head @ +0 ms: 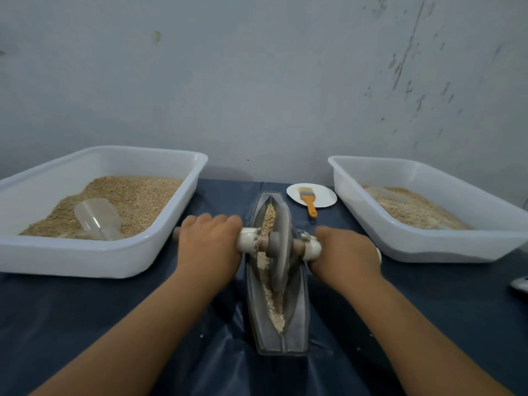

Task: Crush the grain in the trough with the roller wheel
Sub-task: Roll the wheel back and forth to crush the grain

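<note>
A long, boat-shaped grey metal trough (298, 324) lies lengthwise on the dark blue cloth in front of me. Pale grain (270, 217) fills its groove, whole at the far end and crushed to flakes at the near end. The grey roller wheel (281, 244) stands upright in the groove near the trough's middle, on a wooden axle with white end pieces. My left hand (210, 242) grips the axle's left side and my right hand (344, 252) grips its right side, both palm down.
A white tub (94, 260) at the left holds whole grain and a clear scoop (98, 218). A second white tub (434, 247) at the right holds paler grain. A white plate (323, 192) with an orange-handled brush (308, 201) lies behind the trough. The wall is close behind.
</note>
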The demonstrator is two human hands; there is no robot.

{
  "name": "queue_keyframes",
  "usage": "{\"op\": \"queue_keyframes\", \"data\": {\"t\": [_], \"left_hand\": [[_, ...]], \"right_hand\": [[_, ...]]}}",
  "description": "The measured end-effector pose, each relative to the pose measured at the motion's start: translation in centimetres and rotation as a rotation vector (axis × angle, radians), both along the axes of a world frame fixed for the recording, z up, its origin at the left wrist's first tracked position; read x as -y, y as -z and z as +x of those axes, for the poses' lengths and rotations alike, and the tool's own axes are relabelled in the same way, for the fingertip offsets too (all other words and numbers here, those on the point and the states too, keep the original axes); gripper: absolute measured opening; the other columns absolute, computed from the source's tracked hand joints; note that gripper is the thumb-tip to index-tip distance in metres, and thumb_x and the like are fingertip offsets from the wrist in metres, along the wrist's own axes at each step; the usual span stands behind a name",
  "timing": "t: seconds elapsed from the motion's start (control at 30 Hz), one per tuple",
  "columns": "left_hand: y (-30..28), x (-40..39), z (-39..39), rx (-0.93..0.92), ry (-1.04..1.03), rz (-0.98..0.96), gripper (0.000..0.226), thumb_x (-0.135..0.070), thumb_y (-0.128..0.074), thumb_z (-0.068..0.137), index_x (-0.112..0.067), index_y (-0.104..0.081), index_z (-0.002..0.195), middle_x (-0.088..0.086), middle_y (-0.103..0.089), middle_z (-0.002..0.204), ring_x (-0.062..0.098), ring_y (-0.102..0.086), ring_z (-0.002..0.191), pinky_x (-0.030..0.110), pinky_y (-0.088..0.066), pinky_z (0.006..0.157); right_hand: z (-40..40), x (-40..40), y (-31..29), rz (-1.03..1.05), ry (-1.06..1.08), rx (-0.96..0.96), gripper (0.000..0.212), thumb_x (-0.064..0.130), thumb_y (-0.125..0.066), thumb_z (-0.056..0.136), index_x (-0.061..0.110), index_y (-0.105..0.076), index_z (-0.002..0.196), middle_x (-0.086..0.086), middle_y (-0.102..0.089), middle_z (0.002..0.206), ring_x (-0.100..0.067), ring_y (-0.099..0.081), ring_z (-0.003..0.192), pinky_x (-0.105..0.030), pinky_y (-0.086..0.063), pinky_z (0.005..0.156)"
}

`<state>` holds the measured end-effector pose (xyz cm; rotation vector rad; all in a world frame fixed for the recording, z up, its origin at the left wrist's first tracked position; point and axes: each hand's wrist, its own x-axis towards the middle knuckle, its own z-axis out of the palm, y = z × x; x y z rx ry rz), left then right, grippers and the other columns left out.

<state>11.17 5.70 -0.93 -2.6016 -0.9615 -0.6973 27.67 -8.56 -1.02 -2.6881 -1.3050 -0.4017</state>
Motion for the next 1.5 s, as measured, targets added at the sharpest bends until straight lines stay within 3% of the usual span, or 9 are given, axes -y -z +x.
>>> {"op": "queue_keyframes", "data": {"t": [0.1, 0.3, 0.6, 0.8, 0.9, 1.03, 1.17, 1.3, 1.5], "left_hand": [[-0.7, -0.3, 1.0, -0.032, -0.033, -0.026, 0.021, -0.029, -0.057, 0.082, -0.028, -0.036, 0.079, -0.009, -0.039, 0.072, 0.017, -0.034, 0.071, 0.034, -0.011, 0.059], [1.6, 1.0, -1.7, 0.167, 0.13, 0.11, 0.036, -0.012, -0.074, 0.057, -0.02, -0.039, 0.063, -0.005, -0.033, 0.055, 0.019, -0.029, 0.054, 0.032, -0.02, 0.06], [0.6, -2.1, 1.7, 0.001, -0.007, -0.062, 0.017, -0.028, -0.06, 0.079, -0.027, -0.043, 0.077, -0.009, -0.031, 0.059, 0.019, -0.038, 0.065, 0.031, -0.01, 0.054], [2.7, -0.7, -1.1, 0.125, 0.088, 0.08, 0.038, -0.016, -0.072, 0.06, -0.022, -0.034, 0.064, -0.01, -0.024, 0.053, 0.019, -0.028, 0.051, 0.032, -0.018, 0.057], [2.3, -1.5, 0.1, 0.048, 0.025, 0.036, 0.029, -0.024, -0.064, 0.075, -0.025, -0.036, 0.07, -0.009, -0.026, 0.056, 0.018, -0.032, 0.058, 0.033, -0.019, 0.061], [1.4, -2.9, 2.7, 0.05, -0.013, 0.025, 0.016, -0.024, -0.059, 0.079, -0.026, -0.043, 0.076, -0.008, -0.032, 0.059, 0.018, -0.033, 0.061, 0.031, -0.012, 0.054], [1.1, -3.3, 3.0, 0.037, -0.005, 0.045, 0.019, -0.026, -0.061, 0.078, -0.028, -0.042, 0.078, -0.008, -0.033, 0.059, 0.019, -0.036, 0.062, 0.03, -0.006, 0.05], [1.7, -3.2, 2.5, 0.054, 0.006, 0.006, 0.014, -0.024, -0.061, 0.079, -0.027, -0.047, 0.08, -0.008, -0.035, 0.06, 0.019, -0.04, 0.065, 0.033, -0.02, 0.061], [1.4, -1.9, 1.5, 0.05, -0.009, 0.073, 0.019, -0.023, -0.06, 0.08, -0.029, -0.042, 0.08, -0.007, -0.033, 0.06, 0.02, -0.039, 0.065, 0.029, -0.007, 0.049]], "right_hand": [[0.6, -1.1, -0.6, -0.025, 0.009, -0.112, 0.015, 0.029, -0.057, 0.081, 0.03, -0.043, 0.076, 0.01, -0.048, 0.07, -0.015, -0.047, 0.066, -0.03, -0.032, 0.058], [-0.4, 1.4, 1.6, 0.04, 0.014, 0.174, 0.032, 0.035, -0.06, 0.073, 0.029, -0.03, 0.065, 0.009, -0.042, 0.057, -0.01, -0.037, 0.051, -0.029, -0.016, 0.047], [1.2, -2.7, -1.2, -0.069, -0.008, -0.011, 0.021, 0.027, -0.061, 0.073, 0.025, -0.041, 0.07, 0.006, -0.05, 0.069, -0.018, -0.047, 0.062, -0.029, -0.027, 0.053], [-0.1, 0.4, 0.8, 0.047, -0.107, 0.361, 0.042, 0.026, -0.069, 0.073, 0.03, -0.027, 0.07, 0.01, -0.024, 0.056, -0.017, -0.031, 0.053, -0.031, -0.016, 0.052], [1.3, -1.4, 0.0, -0.041, -0.046, 0.192, 0.034, 0.022, -0.059, 0.081, 0.028, -0.028, 0.068, 0.008, -0.038, 0.061, -0.017, -0.035, 0.056, -0.031, -0.025, 0.054], [3.3, -3.9, -0.2, -0.074, -0.017, 0.048, 0.008, 0.019, -0.052, 0.082, 0.026, -0.049, 0.079, 0.005, -0.05, 0.069, -0.015, -0.043, 0.058, -0.028, -0.028, 0.051], [3.8, -4.0, 0.3, -0.045, -0.01, 0.047, 0.007, 0.02, -0.055, 0.08, 0.027, -0.052, 0.08, 0.007, -0.051, 0.07, -0.015, -0.045, 0.059, -0.026, -0.024, 0.048], [3.4, -3.6, 0.7, -0.026, -0.031, 0.126, 0.008, 0.02, -0.055, 0.079, 0.027, -0.051, 0.081, 0.007, -0.05, 0.069, -0.022, -0.052, 0.069, -0.027, -0.024, 0.049], [2.7, -2.4, 0.8, 0.0, -0.042, 0.176, 0.011, 0.018, -0.056, 0.079, 0.027, -0.054, 0.087, 0.006, -0.046, 0.066, -0.023, -0.049, 0.065, -0.029, -0.031, 0.053]]}}
